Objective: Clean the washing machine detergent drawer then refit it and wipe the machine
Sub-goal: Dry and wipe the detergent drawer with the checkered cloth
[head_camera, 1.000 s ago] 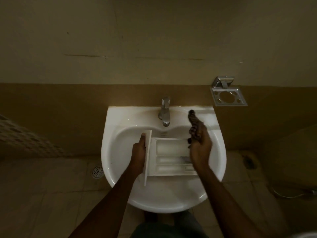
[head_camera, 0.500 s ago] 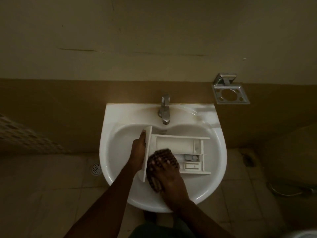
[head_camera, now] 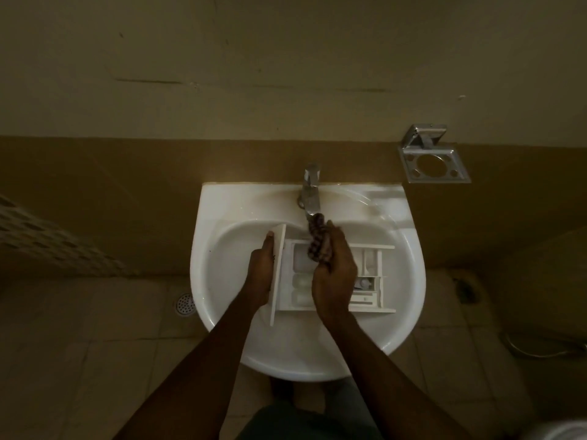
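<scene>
The white detergent drawer (head_camera: 371, 274) lies across the bowl of the white sink (head_camera: 222, 223), its front panel standing on edge at the left. My left hand (head_camera: 260, 274) grips that front panel. My right hand (head_camera: 333, 271) is over the drawer's middle compartments, closed on a dark patterned cloth (head_camera: 316, 239). The cloth sticks up from my fingers, just under the tap's spout, and its lower end touches the drawer's far-left compartment. My right hand hides part of the drawer.
A chrome tap (head_camera: 309, 192) stands at the sink's back, close above the cloth. A metal holder (head_camera: 433, 163) is fixed to the wall at the right. A floor drain (head_camera: 184, 304) sits left of the sink on the tiled floor. A hose (head_camera: 536, 350) lies at the right.
My right hand with the cloth has moved from the drawer's near-left corner up toward the tap, over the middle compartments. The left hand keeps its hold on the front panel.
</scene>
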